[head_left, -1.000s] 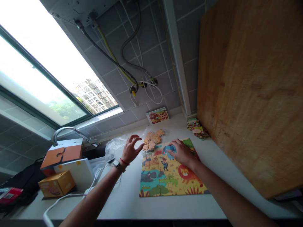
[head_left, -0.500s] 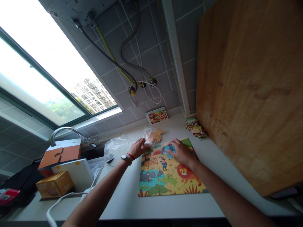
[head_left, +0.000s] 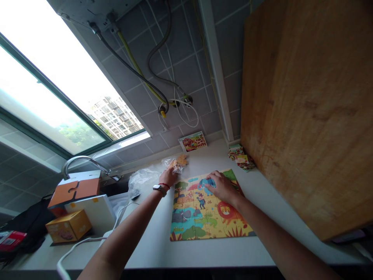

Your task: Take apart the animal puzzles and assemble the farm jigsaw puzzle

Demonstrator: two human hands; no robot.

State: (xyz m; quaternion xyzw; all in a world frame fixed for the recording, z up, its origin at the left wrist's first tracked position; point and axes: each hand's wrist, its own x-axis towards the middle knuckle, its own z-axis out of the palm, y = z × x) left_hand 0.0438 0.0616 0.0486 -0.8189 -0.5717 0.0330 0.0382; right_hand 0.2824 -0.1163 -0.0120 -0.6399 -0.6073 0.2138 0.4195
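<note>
My left hand, with a watch and a red band at the wrist, is closed on the near edge of a clear plastic bag holding orange-brown pieces. My right hand rests on the upper part of a colourful animal jigsaw puzzle, beside the blue elephant, with thumb and fingers apart and nothing between them. The puzzle lies flat on the white counter, its pieces joined. Behind it, a picture card leans near the tiled wall.
Stacks of small cards lie at the back right beside a large wooden board. To the left are a crumpled plastic bag, a faucet, an orange box, a smaller yellow box and a white cable.
My left hand has moved left, off the puzzle's top edge, and the bag of orange-brown pieces has shifted left with it. My right hand has stayed nearly still.
</note>
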